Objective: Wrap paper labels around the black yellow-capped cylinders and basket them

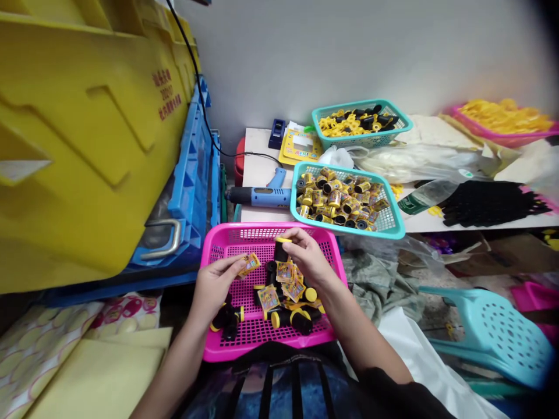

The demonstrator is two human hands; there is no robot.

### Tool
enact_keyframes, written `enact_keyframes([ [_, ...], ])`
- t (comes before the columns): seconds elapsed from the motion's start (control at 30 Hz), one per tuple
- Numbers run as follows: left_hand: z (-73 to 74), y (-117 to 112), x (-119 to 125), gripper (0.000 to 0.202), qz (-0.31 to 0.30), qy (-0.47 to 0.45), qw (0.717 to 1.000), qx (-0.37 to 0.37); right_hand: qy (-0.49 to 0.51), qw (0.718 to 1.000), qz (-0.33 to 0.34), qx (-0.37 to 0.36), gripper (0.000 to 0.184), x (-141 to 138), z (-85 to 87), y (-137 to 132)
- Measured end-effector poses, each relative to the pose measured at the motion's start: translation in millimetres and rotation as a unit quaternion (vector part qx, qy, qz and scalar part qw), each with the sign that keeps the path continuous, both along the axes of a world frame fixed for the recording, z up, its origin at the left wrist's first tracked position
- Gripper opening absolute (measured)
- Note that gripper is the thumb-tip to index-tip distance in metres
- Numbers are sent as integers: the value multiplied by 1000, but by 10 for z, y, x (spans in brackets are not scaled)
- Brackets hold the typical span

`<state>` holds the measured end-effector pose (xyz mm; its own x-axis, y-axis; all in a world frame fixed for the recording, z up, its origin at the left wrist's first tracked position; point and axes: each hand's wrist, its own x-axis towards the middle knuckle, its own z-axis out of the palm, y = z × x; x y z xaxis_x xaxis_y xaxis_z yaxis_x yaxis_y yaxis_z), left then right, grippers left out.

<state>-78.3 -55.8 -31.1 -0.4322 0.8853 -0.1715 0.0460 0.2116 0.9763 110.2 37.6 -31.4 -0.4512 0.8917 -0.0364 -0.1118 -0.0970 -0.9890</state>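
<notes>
Between thumb and fingers, my left hand (217, 285) pinches a small printed yellow label (250, 264) over the left part of a pink basket (273, 347). Higher up and to the right, my right hand (308, 256) grips a small black cylinder with a yellow rim (280, 250). The label and the cylinder are apart. Below my hands the basket holds several more black cylinders (301, 322) with yellow ends and a loose pile of printed labels (268, 297). My right fingers partly cover the held cylinder.
A teal basket (395, 227) of labelled cylinders stands just beyond, near a blue heat gun (271, 196). Farther back are another teal basket (362, 141) with yellow and black parts and a pink basket (506, 138). Yellow crates (87, 128) rise on the left; a light-blue stool (502, 329) stands right.
</notes>
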Motion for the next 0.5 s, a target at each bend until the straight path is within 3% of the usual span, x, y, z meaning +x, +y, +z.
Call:
enact_keyframes([
  [0.1, -40, 14, 40, 33, -28, 5, 1000, 6, 89, 994, -6, -68, 34, 51, 28, -40],
  [0.23, -68, 6, 78, 38, -24, 3, 1000, 7, 81, 991, 46, -100, 38, 54, -15, -75],
  [0.5, 13, 2, 136, 36, -61, 10, 998, 4, 32, 994, 82, -58, 28, 97, -71, -95],
])
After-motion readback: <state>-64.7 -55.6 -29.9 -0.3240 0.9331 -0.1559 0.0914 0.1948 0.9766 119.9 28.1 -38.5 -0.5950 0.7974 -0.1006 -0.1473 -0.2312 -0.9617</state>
